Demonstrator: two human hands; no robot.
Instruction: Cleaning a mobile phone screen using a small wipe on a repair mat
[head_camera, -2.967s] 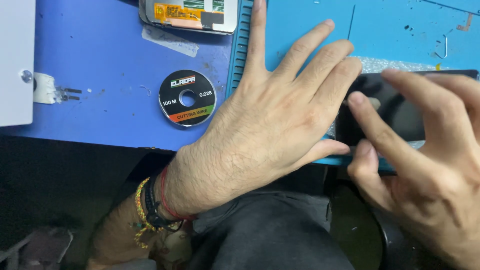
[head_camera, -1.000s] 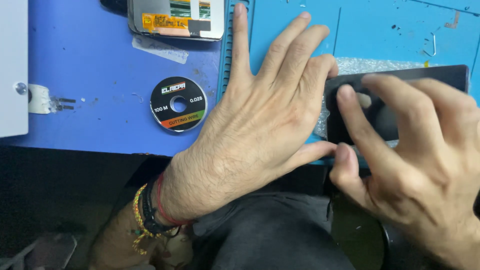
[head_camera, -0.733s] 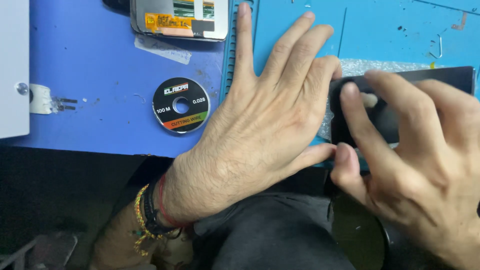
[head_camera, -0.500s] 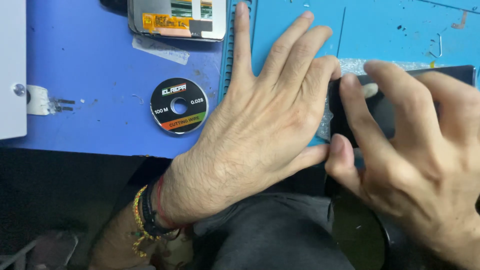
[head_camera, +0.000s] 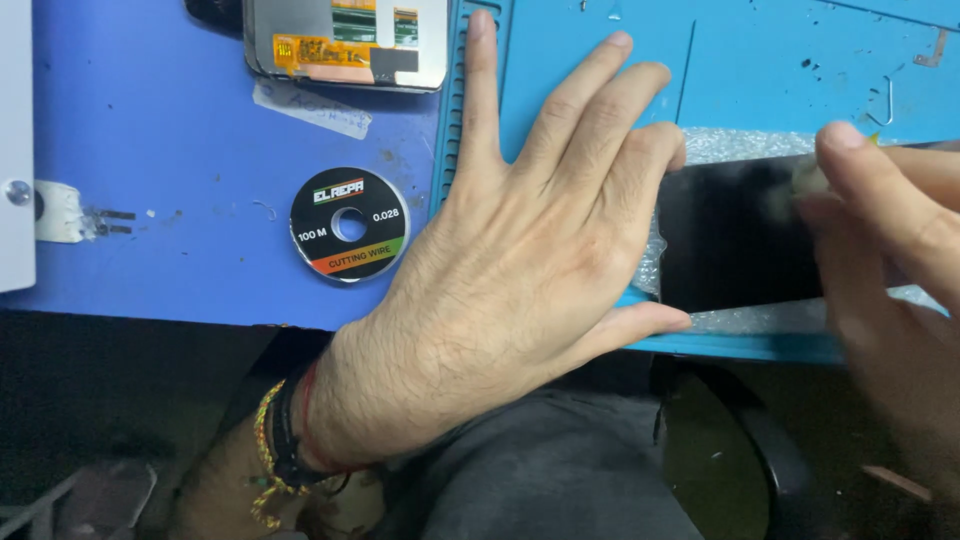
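Observation:
A black phone screen (head_camera: 730, 240) lies face up on a sheet of bubble wrap (head_camera: 740, 145) on the teal work mat (head_camera: 780, 60). My left hand (head_camera: 520, 270) lies flat on the mat with its fingers spread; its fingertips and thumb rest against the screen's left end. My right hand (head_camera: 890, 260) is blurred over the screen's right part. Its fingers pinch a small pale pad (head_camera: 808, 178) against the glass. Bead and thread bracelets circle my left wrist.
A black spool of cutting wire (head_camera: 349, 224) lies on the blue table left of my hand. A display module with an orange flex cable (head_camera: 345, 40) and a strip of white tape (head_camera: 310, 107) sit at the top. A white box (head_camera: 15, 150) stands far left.
My right hand has slid to the right along the screen with the pad, uncovering more of the black glass. My left hand has stayed flat against the screen's left end.

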